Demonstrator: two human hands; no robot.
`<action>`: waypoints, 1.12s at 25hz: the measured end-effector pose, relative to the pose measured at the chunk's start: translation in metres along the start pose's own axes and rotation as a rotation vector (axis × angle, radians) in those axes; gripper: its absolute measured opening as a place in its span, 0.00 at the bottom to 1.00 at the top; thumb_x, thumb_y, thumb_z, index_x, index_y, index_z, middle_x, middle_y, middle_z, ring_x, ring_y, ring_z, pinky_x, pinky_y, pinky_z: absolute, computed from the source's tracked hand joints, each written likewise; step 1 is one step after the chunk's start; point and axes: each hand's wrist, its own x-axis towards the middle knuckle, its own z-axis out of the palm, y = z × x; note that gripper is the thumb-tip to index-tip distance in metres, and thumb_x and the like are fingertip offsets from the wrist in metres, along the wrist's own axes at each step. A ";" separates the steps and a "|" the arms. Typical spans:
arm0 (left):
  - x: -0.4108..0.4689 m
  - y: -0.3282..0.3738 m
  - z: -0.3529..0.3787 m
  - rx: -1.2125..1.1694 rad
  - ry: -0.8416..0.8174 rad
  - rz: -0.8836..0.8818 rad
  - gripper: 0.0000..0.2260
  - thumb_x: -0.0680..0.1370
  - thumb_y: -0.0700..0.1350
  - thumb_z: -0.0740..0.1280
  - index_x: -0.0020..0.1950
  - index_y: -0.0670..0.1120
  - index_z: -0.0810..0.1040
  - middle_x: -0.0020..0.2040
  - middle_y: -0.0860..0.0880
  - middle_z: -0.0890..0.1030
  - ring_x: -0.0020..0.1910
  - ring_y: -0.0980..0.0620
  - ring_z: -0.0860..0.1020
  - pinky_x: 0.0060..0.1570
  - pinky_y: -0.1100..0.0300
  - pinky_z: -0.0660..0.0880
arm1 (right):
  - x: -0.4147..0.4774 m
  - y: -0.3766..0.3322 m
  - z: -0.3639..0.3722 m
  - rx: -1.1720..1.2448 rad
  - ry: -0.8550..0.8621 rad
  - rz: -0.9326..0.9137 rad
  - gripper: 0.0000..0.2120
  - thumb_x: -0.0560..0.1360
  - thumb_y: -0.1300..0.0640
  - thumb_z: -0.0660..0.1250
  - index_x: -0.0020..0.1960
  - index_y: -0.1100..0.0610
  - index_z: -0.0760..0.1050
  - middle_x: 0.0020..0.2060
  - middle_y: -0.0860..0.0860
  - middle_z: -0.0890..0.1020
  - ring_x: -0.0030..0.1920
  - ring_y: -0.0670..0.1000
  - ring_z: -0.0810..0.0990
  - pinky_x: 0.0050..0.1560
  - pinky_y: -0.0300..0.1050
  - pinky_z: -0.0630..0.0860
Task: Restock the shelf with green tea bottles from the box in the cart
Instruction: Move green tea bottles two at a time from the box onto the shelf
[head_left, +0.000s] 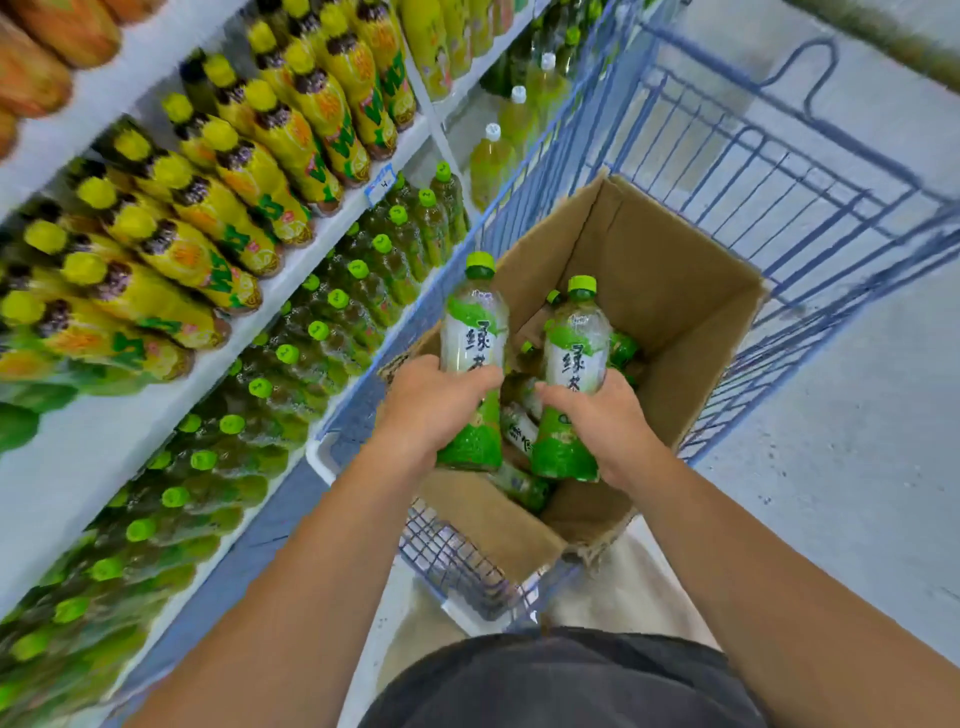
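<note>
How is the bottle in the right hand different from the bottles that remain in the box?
The held bottle is upright; the loose bottles lie tipped over in the box. The right hand grips the first; nothing holds the others. Both have green labels.

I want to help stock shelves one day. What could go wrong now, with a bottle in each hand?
The left hand grips the left bottle and the right hand the right bottle, each one-handed; either might slip and fall into the box. The shelved green-capped bottles look tightly packed, so pushing more in might topple some.
</note>
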 end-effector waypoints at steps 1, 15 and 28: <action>-0.013 0.004 -0.008 -0.035 0.003 0.023 0.14 0.62 0.54 0.75 0.44 0.48 0.86 0.38 0.49 0.86 0.40 0.45 0.86 0.42 0.44 0.83 | -0.012 -0.008 0.000 -0.013 0.003 -0.021 0.27 0.59 0.44 0.80 0.54 0.53 0.80 0.46 0.53 0.86 0.46 0.55 0.86 0.49 0.62 0.83; -0.167 -0.016 -0.108 -0.145 0.288 0.237 0.09 0.68 0.48 0.77 0.46 0.47 0.84 0.41 0.47 0.85 0.41 0.47 0.84 0.41 0.47 0.82 | -0.147 -0.091 0.007 -0.183 -0.243 -0.360 0.22 0.63 0.48 0.79 0.55 0.47 0.76 0.48 0.50 0.84 0.47 0.54 0.84 0.51 0.62 0.82; -0.310 -0.110 -0.190 -0.371 0.718 0.175 0.07 0.71 0.48 0.77 0.43 0.46 0.83 0.41 0.44 0.86 0.42 0.43 0.85 0.44 0.44 0.82 | -0.282 -0.095 0.099 -0.402 -0.661 -0.591 0.17 0.65 0.49 0.80 0.51 0.50 0.81 0.43 0.48 0.86 0.45 0.54 0.85 0.51 0.58 0.82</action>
